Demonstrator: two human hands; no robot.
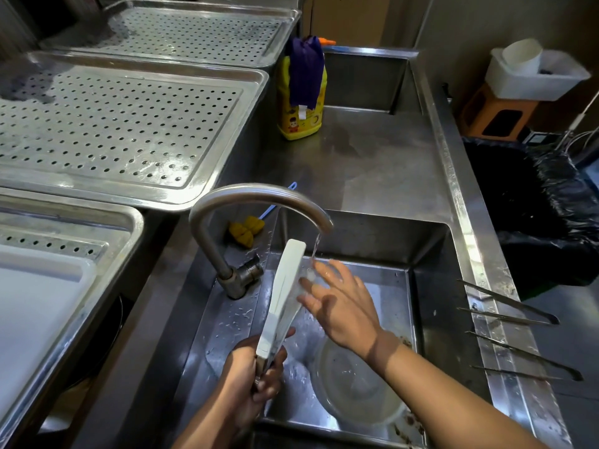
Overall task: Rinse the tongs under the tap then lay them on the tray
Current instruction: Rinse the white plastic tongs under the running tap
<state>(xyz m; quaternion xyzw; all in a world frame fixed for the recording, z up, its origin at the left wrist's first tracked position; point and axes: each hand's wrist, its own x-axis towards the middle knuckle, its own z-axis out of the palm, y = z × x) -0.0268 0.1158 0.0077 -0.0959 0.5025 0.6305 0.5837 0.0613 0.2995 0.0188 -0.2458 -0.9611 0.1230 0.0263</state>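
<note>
Left hand [256, 374] grips the white-bladed tongs [285, 296] at the metal handle end, fingers curled round it, blades pointing up and away over the sink [431, 286]. The tong arms lie nearly closed, with a thin slit between them. Right hand [337, 303] is spread flat, fingers straight, fingertips touching the wet side of the upper blade and holding nothing. The steel gooseneck tap [259, 196] is running; its water stream [316, 247] falls just right of the blade tip, onto the right fingers. The tongs are in the air above the basin, well apart from the trays.

To the left is the nearest tray [129, 222], with something flat and white in it. Beyond it lies a perforated steel tray [252, 89], wet in one corner, with another like it behind.

In the basin is a clear plastic bowl [353, 387], below the right forearm. A yellow sponge brush [246, 230] with a blue handle lies behind the tap. On the counter stands a yellow detergent bottle [301, 121] with a purple cloth [306, 69] draped over it. Two pairs of long metal tweezers [509, 306] lie on the right ledge, beside a black-bagged bin [534, 205].
</note>
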